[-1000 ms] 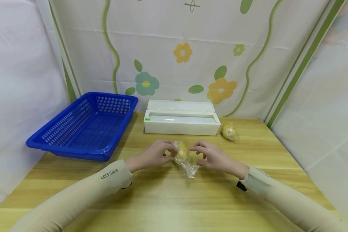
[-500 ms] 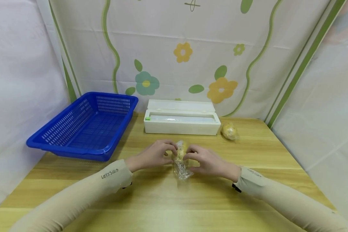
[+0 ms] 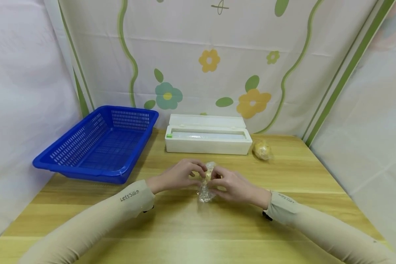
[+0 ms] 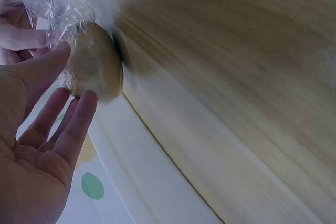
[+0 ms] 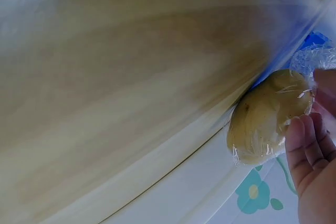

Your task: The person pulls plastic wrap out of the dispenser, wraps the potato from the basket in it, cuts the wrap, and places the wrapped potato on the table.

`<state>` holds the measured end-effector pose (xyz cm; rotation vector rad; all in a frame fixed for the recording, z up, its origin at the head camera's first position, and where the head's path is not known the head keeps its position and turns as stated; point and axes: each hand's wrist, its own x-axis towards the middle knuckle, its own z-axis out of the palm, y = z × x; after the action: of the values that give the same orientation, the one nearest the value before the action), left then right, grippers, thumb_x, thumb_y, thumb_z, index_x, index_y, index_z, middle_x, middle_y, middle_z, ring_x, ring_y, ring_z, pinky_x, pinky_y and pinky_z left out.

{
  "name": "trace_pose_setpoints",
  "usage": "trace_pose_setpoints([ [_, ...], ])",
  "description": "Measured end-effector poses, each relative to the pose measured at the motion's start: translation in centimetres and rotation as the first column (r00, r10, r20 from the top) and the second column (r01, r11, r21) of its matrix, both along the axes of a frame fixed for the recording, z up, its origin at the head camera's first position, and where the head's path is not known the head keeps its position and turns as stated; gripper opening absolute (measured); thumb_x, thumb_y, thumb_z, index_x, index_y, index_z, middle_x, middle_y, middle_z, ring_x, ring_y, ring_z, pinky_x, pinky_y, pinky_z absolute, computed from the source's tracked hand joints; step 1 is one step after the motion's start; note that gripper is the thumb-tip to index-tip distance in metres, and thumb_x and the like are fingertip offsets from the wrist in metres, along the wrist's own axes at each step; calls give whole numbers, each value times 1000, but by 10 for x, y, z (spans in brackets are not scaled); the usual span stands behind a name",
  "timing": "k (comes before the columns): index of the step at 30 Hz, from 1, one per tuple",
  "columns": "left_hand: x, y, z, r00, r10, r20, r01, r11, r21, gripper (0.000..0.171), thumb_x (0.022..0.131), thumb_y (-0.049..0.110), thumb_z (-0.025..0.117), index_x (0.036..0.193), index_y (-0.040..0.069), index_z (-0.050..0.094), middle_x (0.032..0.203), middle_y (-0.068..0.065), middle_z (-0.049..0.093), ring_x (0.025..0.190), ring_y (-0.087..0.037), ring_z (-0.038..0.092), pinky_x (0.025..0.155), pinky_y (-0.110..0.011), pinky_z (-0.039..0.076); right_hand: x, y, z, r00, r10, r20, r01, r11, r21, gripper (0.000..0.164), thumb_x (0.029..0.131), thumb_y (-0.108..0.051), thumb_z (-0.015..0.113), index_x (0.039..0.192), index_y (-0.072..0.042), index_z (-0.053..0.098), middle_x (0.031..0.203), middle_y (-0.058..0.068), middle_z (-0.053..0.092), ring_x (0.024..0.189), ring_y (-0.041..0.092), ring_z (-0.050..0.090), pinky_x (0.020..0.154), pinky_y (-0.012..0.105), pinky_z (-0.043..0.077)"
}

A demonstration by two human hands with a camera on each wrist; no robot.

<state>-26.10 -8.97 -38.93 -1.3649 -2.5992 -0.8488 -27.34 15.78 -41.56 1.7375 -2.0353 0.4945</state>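
A yellowish potato (image 5: 260, 116), wrapped in clear cling film, lies on the table between both hands. Loose, crumpled film (image 3: 205, 194) sticks out from its near end in the head view. From the left, my left hand (image 3: 183, 176) holds the potato with thumb and fingertips against its wrapped side. My right hand (image 3: 235, 185) grips it from the right, thumb and curled fingers at the film-covered side. The hands hide much of the potato in the head view; the left wrist view shows its bare-looking rounded end and the bunched film (image 4: 50, 11) by the thumb.
A white cling film box (image 3: 208, 146) stands behind the hands with its lid raised and a roll inside. Right of it lies another wrapped potato (image 3: 261, 150). A blue plastic basket (image 3: 123, 170) sits at the left on the wooden table (image 3: 198, 234). Patterned cloth walls surround the table.
My right hand has moved left and closed in on the potato. The potato has turned, so its loose film swung from lower right to point straight toward me. The left hand has shifted slightly right.
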Motion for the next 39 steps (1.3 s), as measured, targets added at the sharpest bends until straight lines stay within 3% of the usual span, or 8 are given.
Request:
trace_pose_setpoints([
  [9,-7,-1,4,998,-54,-39,53,998,-21,24,79,4,83,103,6,75,123,-10,63,112,-24,59,78,-26,55,0,2,7,999,-8,53,8,1000,13,35,72,-11,88,104,-11,72,99,0,55,81,8,52,64,19,46],
  [15,-7,1,4,997,-78,-17,78,997,-29,23,81,2,80,104,6,76,124,-11,63,113,-26,59,79,-29,55,4,-2,6,993,-25,111,25,1000,-4,11,85,-17,79,95,-15,75,97,-2,54,77,8,53,61,18,45],
  [18,-8,2,3,996,-84,-13,84,996,-32,20,85,4,77,105,8,77,126,-11,63,115,-26,59,81,-31,55,6,-2,6,964,-71,256,99,990,-98,4,89,-8,74,87,-11,73,96,-2,55,78,12,55,60,24,49],
  [21,-9,4,3,999,-42,-12,42,998,-36,15,88,22,77,101,15,78,127,-7,63,117,-21,58,89,-32,51,8,-1,8,894,-147,423,230,962,-151,8,92,-8,71,84,-9,70,100,2,57,85,17,57,61,31,53],
  [25,-11,10,4,999,33,-25,-33,999,-30,25,83,45,78,93,22,78,123,0,65,117,-14,56,98,-33,44,8,0,11,822,-258,507,367,921,-127,12,94,-14,69,83,-9,70,117,10,57,106,27,55,79,43,53],
  [29,-12,17,4,996,73,-42,-73,997,5,16,86,35,78,87,19,76,114,1,68,108,-13,61,93,-32,48,7,-2,12,806,-280,522,393,912,-118,14,94,-13,69,81,-8,69,119,12,60,113,32,55,89,45,51],
  [33,-12,23,4,995,84,-55,-81,995,57,7,89,16,75,83,13,74,102,0,71,95,-14,65,84,-35,53,5,-4,12,805,-272,527,397,907,-139,11,90,-10,73,80,-9,69,108,9,64,103,27,62,82,38,55],
  [39,-11,26,1,989,148,23,-149,979,137,6,86,13,78,88,11,73,87,3,70,84,-16,67,79,-39,55,5,-5,17,797,-288,531,435,884,-174,16,83,-9,81,84,-11,65,88,0,68,86,19,67,73,36,57],
])
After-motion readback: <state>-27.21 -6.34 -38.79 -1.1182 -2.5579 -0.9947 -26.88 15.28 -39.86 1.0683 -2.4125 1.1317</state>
